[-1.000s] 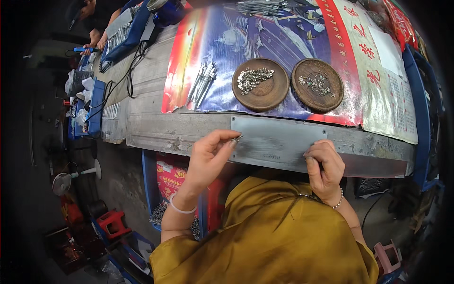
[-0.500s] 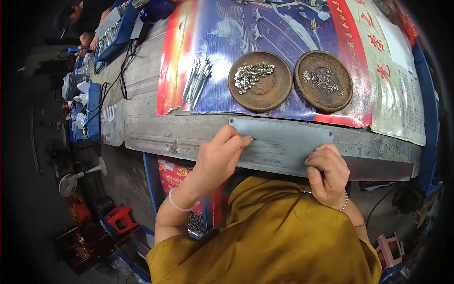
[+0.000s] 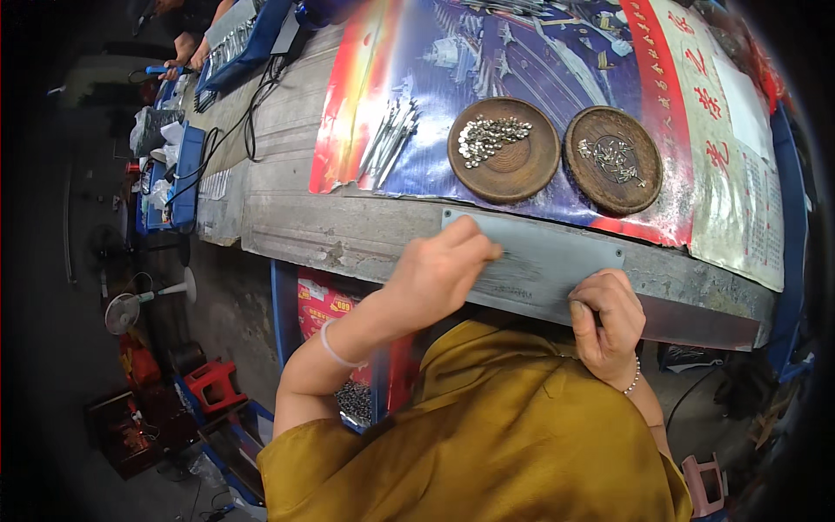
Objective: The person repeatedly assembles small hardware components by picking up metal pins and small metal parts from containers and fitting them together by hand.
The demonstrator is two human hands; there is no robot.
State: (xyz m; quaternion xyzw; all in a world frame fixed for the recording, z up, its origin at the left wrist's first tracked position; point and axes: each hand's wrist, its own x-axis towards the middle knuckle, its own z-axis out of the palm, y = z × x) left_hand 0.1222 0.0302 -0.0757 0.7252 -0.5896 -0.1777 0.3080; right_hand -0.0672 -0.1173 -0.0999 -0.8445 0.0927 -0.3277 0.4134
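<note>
A flat grey metal plate [image 3: 552,261] with dark scuffs lies along the bench's near edge, screws showing at its far corners. Over its left part is my left hand [image 3: 442,268], thumb and fingers pinched together; whatever they may hold is too small to make out. My right hand [image 3: 611,320] is curled closed at the plate's right end, its contents hidden. Beyond the plate, a round brown dish [image 3: 506,178] holds small shiny metal pieces [image 3: 487,137]. A second brown dish [image 3: 619,198], just to the right, contains small pin-like parts [image 3: 612,160].
Thin metal rods [image 3: 391,141] lie on the colourful poster sheet [image 3: 344,143] left of the dishes. Dark cables [image 3: 250,113] cross the bench near blue bins [image 3: 185,196]. Another person's hands [image 3: 184,54] are at the far left. A red stool [image 3: 215,385] stands on the floor.
My left hand has shifted slightly right over the plate, its fingers still pinched. My right hand stays at the plate's right end. The whole view has shifted a little.
</note>
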